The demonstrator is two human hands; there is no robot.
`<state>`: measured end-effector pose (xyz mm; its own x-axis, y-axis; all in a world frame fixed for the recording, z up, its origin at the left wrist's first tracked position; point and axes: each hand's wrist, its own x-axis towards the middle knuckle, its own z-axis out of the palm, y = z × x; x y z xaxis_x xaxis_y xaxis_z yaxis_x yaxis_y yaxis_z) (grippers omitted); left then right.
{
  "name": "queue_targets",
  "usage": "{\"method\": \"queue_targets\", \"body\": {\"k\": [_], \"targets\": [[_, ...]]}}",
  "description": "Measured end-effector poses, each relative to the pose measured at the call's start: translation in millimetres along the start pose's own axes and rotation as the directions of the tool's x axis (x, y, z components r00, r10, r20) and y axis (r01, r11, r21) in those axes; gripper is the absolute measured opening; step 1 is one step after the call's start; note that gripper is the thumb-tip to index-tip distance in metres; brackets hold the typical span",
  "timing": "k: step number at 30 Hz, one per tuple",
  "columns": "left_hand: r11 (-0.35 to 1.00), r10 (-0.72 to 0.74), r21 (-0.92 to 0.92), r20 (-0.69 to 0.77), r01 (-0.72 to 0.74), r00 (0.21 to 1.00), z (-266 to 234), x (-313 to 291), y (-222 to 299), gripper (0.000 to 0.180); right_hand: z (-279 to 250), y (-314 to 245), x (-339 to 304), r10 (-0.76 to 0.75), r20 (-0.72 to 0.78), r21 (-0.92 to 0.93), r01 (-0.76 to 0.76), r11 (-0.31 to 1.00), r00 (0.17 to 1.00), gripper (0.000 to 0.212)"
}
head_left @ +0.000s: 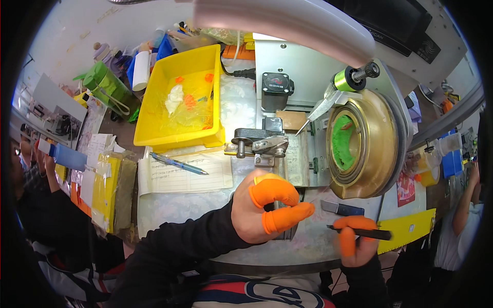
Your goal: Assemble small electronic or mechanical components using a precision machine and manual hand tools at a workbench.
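Note:
Orange finger cots cover the thumb and forefinger of my left hand (pixel 257 210), over the front of the bench. Those two fingers come together at the tips; whatever they pinch, if anything, is too small to make out. To the right, my right hand (pixel 357 244), also in orange finger cots, grips slim black tweezers (pixel 377 233) that point left toward the left hand. Just beyond the right hand lies a small flat blade with a dark blue handle (pixel 349 209). A metal clamp fixture (pixel 260 143) stands beyond my left hand.
A large brass-coloured wheel (pixel 367 143) with a green inner ring stands at the right of a machine. At the left are a yellow tray (pixel 213 102) with scraps, a pen (pixel 179 163) on a written sheet (pixel 215 177), and a wrapped yellow box (pixel 110 190). Other people sit at both sides.

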<state>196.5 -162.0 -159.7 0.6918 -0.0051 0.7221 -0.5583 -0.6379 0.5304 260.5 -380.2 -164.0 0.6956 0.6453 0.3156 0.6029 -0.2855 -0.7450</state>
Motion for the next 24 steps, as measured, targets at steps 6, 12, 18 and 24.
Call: {"method": "queue_targets", "body": {"k": [6,12,18,24], "targets": [[1.0,-0.006,0.029,-0.009,0.006,1.0,-1,1,-2,0.03,-17,-36,20,-0.161,-0.35,0.432,0.312,0.846,0.923,0.044],[0.999,0.024,0.039,-0.042,-0.022,0.999,0,5,2,0.029,-7,-68,41,-0.091,-0.317,0.21,0.164,0.964,0.944,0.052],[0.999,-0.016,0.049,-0.072,0.019,0.997,1,0,3,0.024,-10,-63,37,-0.217,-0.175,0.054,0.23,0.972,0.96,0.052],[0.794,-0.429,-0.513,-0.094,0.325,0.898,12,0,10,0.008,-15,-64,36,-0.337,-0.11,-0.183,0.314,0.932,0.935,0.05]]}}
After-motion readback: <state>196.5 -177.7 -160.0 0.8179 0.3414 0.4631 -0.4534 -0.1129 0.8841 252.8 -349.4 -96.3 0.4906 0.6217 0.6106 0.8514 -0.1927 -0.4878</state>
